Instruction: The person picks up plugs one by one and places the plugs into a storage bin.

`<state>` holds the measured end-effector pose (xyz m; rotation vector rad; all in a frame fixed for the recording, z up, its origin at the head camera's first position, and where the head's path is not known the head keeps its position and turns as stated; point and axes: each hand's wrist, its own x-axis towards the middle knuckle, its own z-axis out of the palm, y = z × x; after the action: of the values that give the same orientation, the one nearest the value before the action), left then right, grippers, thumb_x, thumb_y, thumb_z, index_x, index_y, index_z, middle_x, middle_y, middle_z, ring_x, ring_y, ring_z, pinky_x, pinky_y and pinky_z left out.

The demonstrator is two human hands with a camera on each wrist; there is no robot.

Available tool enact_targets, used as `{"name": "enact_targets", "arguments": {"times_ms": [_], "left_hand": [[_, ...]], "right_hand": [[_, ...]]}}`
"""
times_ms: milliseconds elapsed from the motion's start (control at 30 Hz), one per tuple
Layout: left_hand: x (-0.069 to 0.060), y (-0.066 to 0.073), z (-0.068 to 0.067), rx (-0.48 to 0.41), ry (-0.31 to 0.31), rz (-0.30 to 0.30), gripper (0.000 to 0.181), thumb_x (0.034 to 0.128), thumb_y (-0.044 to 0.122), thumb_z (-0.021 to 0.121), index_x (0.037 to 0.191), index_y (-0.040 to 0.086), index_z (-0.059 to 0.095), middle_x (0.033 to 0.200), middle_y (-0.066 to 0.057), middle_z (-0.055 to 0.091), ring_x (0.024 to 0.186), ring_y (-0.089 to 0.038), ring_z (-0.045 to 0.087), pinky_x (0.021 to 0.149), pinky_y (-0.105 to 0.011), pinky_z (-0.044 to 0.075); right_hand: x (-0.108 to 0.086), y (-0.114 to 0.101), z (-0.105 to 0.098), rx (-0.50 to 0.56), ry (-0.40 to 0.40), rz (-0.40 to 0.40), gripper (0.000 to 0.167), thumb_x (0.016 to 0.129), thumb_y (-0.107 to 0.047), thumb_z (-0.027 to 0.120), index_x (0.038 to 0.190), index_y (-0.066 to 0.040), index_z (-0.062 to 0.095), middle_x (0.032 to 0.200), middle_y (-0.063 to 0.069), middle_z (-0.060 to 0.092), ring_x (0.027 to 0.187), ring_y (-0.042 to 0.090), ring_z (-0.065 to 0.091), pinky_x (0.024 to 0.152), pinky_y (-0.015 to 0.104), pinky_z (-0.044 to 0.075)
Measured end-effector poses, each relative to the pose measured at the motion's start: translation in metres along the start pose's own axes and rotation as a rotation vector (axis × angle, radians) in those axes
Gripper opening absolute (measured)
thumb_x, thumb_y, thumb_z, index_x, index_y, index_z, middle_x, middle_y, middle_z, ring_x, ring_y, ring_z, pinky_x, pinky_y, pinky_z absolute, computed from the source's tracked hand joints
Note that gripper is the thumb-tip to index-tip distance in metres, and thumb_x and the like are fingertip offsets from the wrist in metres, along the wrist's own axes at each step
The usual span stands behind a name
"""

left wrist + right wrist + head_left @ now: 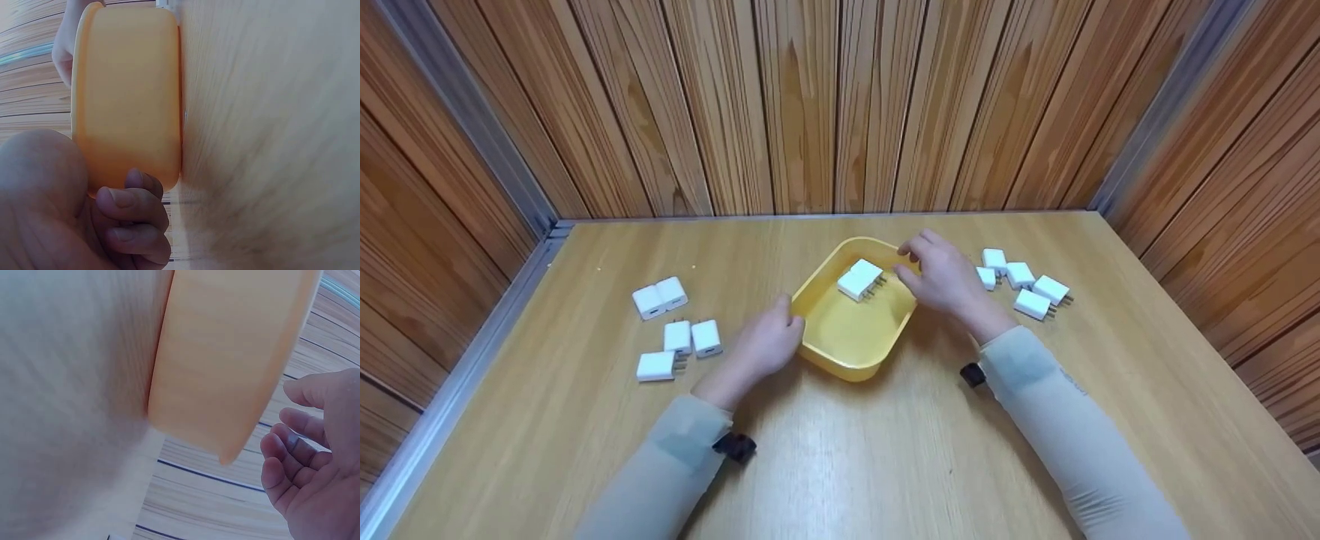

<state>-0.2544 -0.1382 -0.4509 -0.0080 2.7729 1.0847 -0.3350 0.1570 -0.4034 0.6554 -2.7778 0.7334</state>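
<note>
A yellow plastic tub [851, 337] with rounded corners sits at the middle of the table, turned slightly. White plug chargers [856, 282] lie against each other inside it, prongs toward the right. My left hand [765, 337] grips the tub's left side, the thumb by the rim. In the left wrist view its curled fingers [138, 211] lie against the outer wall. By the tub's right rim is my right hand [945, 274], its fingers loosely bent and apart. The right wrist view shows a gap between those fingers [281, 444] and the tub wall, with nothing held.
Several white chargers [676, 337] lie on the table to the left, some touching. Another group of white chargers [1020, 275] lies to the right, near my right forearm. Wood-patterned panels [810, 112] stand behind the table [855, 465] and on both sides.
</note>
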Motion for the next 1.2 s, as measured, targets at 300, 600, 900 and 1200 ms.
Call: {"name": "enact_targets", "arguments": {"times_ms": [300,600,900,1200], "left_hand": [[-0.001,0.001,0.000,0.042,0.014,0.031,0.057,0.1151,0.032,0.040,0.164,0.002,0.041,0.136,-0.020,0.064,0.111,-0.033,0.062,0.103,-0.054,0.053],[0.000,0.001,0.000,0.011,0.000,0.017,0.063,0.1161,0.034,0.041,0.171,0.004,0.034,0.160,-0.022,0.055,0.136,-0.035,0.061,0.119,-0.058,0.045],[-0.001,-0.001,0.000,0.000,-0.007,0.021,0.068,0.1165,0.035,0.041,0.175,0.004,0.026,0.173,-0.023,0.041,0.154,-0.040,0.048,0.126,-0.060,0.037],[-0.001,-0.002,0.000,0.008,0.013,0.027,0.064,0.1153,0.033,0.042,0.170,0.002,0.034,0.162,-0.024,0.053,0.139,-0.038,0.059,0.121,-0.061,0.043]], "right_hand": [[-0.013,0.010,-0.012,0.002,0.036,0.031,0.032,0.107,-0.025,0.072,0.128,-0.001,0.073,0.122,0.016,0.067,0.109,0.034,0.066,0.090,0.050,0.058],[-0.030,0.025,-0.029,-0.027,0.093,0.011,0.034,0.107,-0.028,0.073,0.128,-0.001,0.073,0.119,0.015,0.068,0.106,0.035,0.067,0.086,0.052,0.058],[-0.043,0.036,-0.042,-0.021,0.071,0.076,0.038,0.109,-0.030,0.071,0.136,-0.003,0.070,0.123,0.015,0.066,0.111,0.037,0.065,0.089,0.053,0.056],[-0.049,0.047,-0.056,-0.040,0.048,0.144,0.041,0.108,-0.030,0.071,0.140,-0.003,0.069,0.131,0.015,0.064,0.119,0.036,0.064,0.096,0.057,0.057]]}}
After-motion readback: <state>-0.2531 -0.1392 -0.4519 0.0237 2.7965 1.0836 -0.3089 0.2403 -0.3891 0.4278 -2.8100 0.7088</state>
